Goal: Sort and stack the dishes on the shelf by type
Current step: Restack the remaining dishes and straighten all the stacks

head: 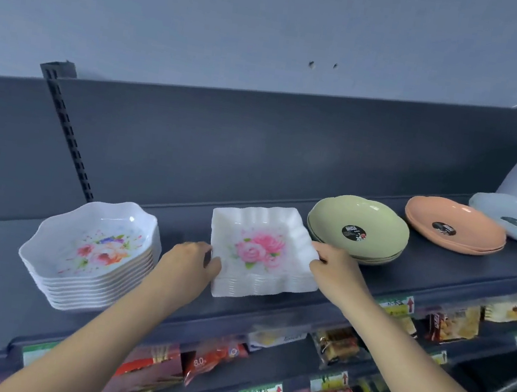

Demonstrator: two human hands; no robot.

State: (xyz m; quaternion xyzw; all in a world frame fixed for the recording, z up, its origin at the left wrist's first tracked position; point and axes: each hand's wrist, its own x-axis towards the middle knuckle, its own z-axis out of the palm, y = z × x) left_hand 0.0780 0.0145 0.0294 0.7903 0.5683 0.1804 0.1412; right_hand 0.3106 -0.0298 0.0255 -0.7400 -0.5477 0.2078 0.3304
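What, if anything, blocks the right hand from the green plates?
Probably nothing, so yes. The right hand grips the square plates' edge right beside the green plates; it must let go first.

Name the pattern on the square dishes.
The square dishes show pink flowers with green leaves on white; head view.

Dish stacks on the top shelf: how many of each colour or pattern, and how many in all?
White round floral stack: 1
White square rose stack: 1
Green stack: 1
Orange stack: 1
Grey stack: 1
Total: 5 stacks
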